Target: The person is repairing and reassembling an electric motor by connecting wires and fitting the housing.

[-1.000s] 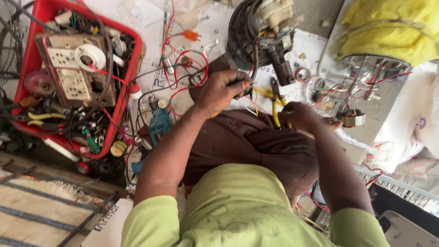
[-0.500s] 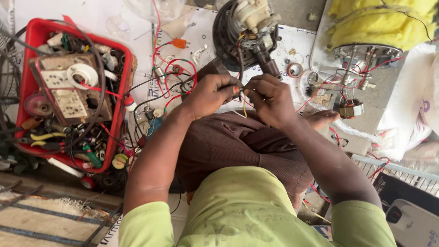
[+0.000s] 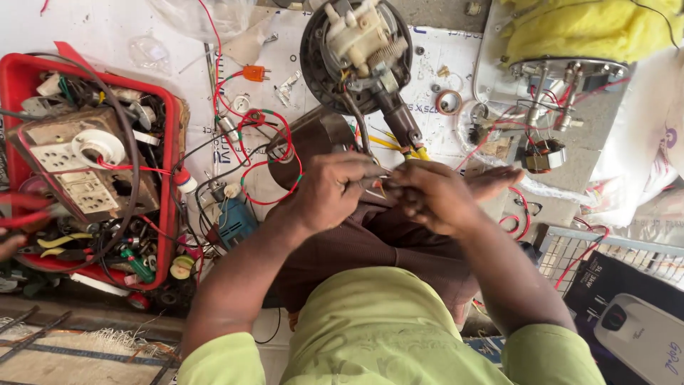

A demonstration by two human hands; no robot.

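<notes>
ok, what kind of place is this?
Probably a small electrical repair workspace. An opened fan motor lies by the left hand and right hand, a red tray holds switchboards, tools and wire, and loose red wire lies across the surface.

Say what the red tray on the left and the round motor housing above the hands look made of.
Red tray: likely plastic, with even colour and a thin, scuffed, slightly bent rim. Motor housing: dark, matte, probably moulded plastic or painted metal; the look leaves it open. The cream gearbox on it looks like plastic.
</notes>
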